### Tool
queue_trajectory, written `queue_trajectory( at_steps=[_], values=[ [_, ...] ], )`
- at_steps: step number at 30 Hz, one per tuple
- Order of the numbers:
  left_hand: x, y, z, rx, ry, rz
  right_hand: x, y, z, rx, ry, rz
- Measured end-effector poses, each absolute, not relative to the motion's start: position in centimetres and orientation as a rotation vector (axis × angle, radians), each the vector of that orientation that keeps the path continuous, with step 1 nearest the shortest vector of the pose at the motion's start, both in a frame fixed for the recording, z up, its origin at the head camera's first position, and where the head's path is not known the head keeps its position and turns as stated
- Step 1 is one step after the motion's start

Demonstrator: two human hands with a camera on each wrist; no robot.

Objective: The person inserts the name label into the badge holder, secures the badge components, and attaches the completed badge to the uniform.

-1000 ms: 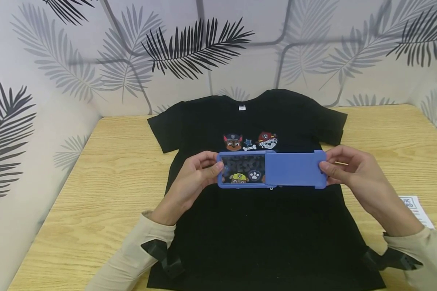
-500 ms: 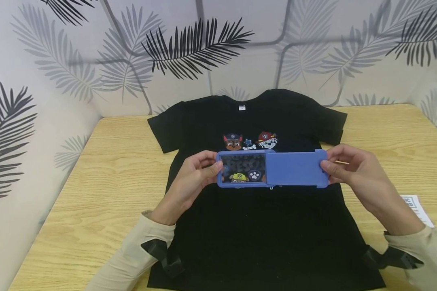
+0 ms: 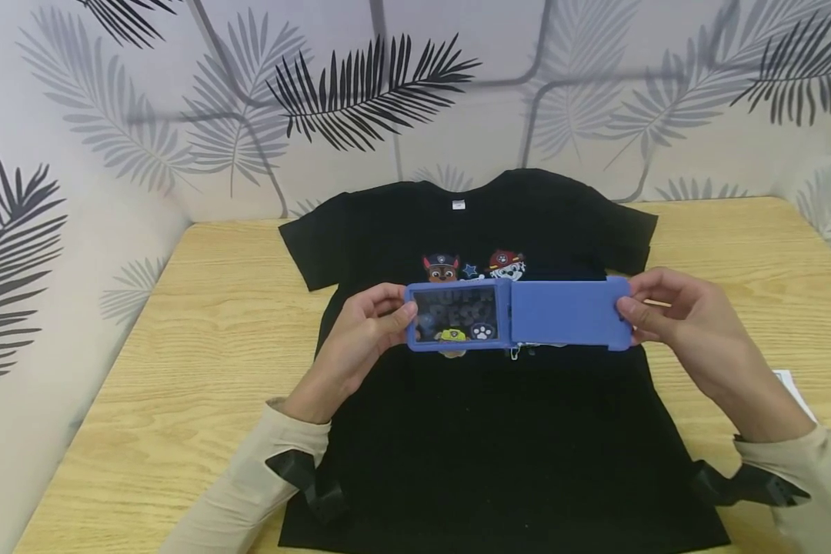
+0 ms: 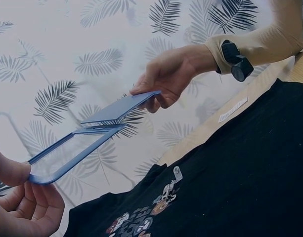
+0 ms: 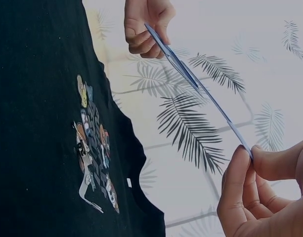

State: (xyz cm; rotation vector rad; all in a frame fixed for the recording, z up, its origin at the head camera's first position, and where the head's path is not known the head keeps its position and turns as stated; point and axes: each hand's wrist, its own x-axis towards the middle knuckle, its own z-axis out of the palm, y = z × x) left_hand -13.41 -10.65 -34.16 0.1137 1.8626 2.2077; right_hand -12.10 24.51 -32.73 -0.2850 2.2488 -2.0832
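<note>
Thumb and fingers of the person's left hand (image 3: 353, 342) pinch the outer end of a blue, rectangular, plastic-looking frame (image 3: 502, 315), and through its window we see part of a print below. The right hand (image 3: 706, 338) pinches the outer end of a flat blue rectangular panel (image 3: 568, 312); each grip is closed down to its piece's edge. We find frame and panel lined up end to end, held in the air above a black short-sleeved T-shirt (image 3: 505, 438); we cannot tell whether their neighbouring ends touch.

The shirt lies spread on a yellowish wood-grained tabletop (image 3: 180, 346), a small white label (image 3: 458, 205) at its neck. Just beyond the frame we make out a printed dog head in a blue cap (image 3: 442, 269) and another in a red hat (image 3: 507, 265). Beside the shirt, near the right wrist, lies a white printed paper card (image 4: 234, 109). Beige sleeves (image 3: 242, 477) cover both forearms, and behind everything we see a pale wall (image 3: 485, 131) patterned with palm leaves.
</note>
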Motion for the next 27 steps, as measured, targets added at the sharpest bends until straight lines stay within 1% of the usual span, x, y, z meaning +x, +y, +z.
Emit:
queue_trajectory(
  at_steps=[16, 27],
  values=[
    [-13.4, -10.8, -34.1, 0.115, 1.856, 2.212, -11.7, 25.6, -33.8, -0.293, 2.241, -2.06],
    [-13.4, -10.8, -33.9, 0.106, 1.867, 2.204, -11.4, 26.0, -34.9, -0.237, 2.262, -1.995]
  ],
)
